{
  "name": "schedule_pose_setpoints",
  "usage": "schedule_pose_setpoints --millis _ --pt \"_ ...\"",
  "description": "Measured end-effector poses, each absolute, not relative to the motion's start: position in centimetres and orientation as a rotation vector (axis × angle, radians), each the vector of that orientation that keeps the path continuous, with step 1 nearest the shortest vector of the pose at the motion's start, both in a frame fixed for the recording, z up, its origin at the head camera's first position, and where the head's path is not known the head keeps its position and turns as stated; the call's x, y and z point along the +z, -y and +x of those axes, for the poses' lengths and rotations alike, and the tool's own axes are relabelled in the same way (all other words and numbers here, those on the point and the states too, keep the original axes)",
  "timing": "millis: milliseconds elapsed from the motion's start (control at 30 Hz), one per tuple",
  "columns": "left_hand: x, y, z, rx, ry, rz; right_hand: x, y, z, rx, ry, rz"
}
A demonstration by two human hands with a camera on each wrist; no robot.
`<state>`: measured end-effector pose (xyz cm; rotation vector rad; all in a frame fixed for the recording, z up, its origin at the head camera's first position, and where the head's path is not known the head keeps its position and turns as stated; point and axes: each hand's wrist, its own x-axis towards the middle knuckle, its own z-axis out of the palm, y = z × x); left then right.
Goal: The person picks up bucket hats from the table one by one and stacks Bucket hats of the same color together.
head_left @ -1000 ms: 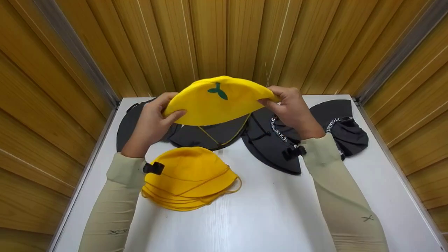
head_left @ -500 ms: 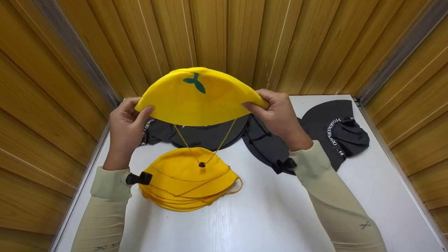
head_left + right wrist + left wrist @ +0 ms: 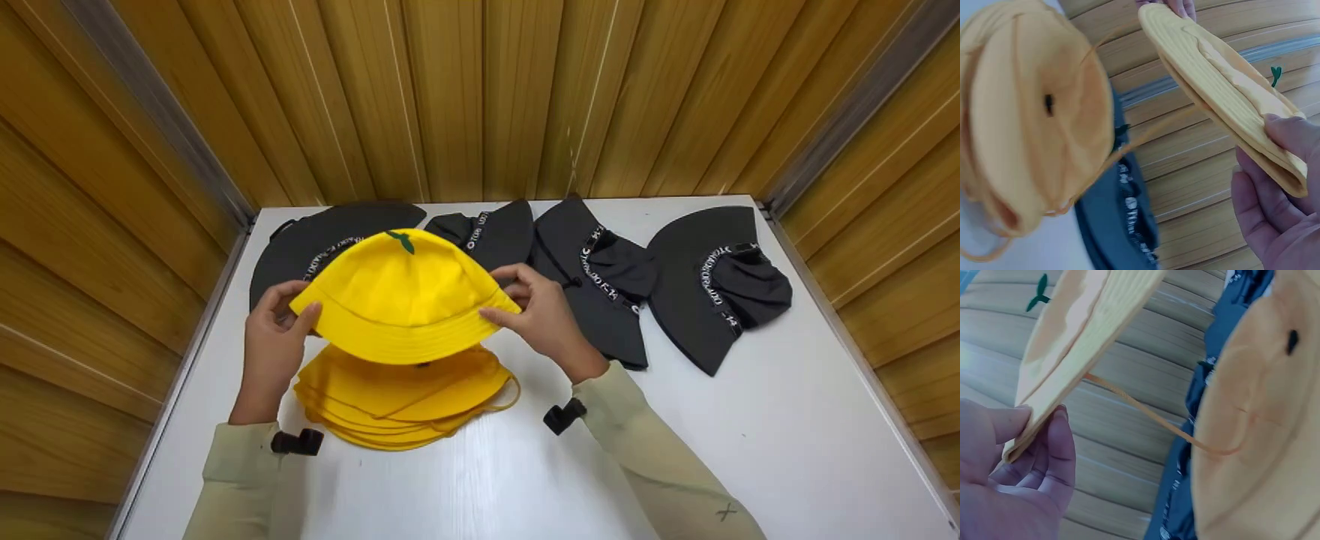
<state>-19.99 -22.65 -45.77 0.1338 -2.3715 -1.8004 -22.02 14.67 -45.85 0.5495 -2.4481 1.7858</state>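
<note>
A yellow bucket hat with a green sprout on its crown is held up between both hands, brim toward me. My left hand pinches the brim's left end, thumb in front and fingers behind. At the right end, my right hand pinches the brim the same way. Beneath it lies a pile of folded yellow hats, partly covered by the raised one in the head view. In the left wrist view a thin cord hangs from the held hat down to the pile.
Along the back of the white table lie several black hats with lettered bands: one behind the left hand, one mid-back, one beside the right hand, one farther right. Wooden panels wall the back and sides.
Both hands have brought the yellow hat down and nearer, over the pile, after an earlier shift left. Its brim now shows below the crown, and the black hats behind are more exposed.
</note>
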Motion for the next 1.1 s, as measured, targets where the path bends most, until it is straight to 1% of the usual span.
schedule_pose_setpoints --millis 133,367,600,733,867,933,1000,1100 --pt "-47.7 23.2 -19.0 -1.783 2.488 0.251 -48.3 -14.1 -21.3 1.772 2.548 0.484" --pt "-49.4 24.1 -17.1 -1.716 2.667 0.455 -51.6 -12.7 -19.3 1.621 2.732 0.43" --pt "-51.0 23.9 -16.8 -1.483 2.866 0.518 -53.6 -12.2 -18.5 1.472 2.739 0.419" --pt "-51.4 23.3 -16.8 -1.388 2.96 0.552 -54.2 -12.0 -18.4 1.41 2.74 0.434" --pt "-51.1 21.7 -16.6 -1.095 3.046 0.497 -54.4 -11.9 -18.4 1.368 2.738 0.438" --pt "-51.0 20.3 -16.5 -0.926 3.044 0.424 -54.4 -11.9 -18.4 1.369 2.731 0.439" --pt "-50.9 18.7 -16.4 -0.801 3.023 0.277 -54.4 -12.0 -18.5 1.377 2.725 0.435" --pt "-51.1 16.3 -16.5 -0.704 2.958 -0.073 -54.2 -12.5 -18.8 1.399 2.722 0.41"
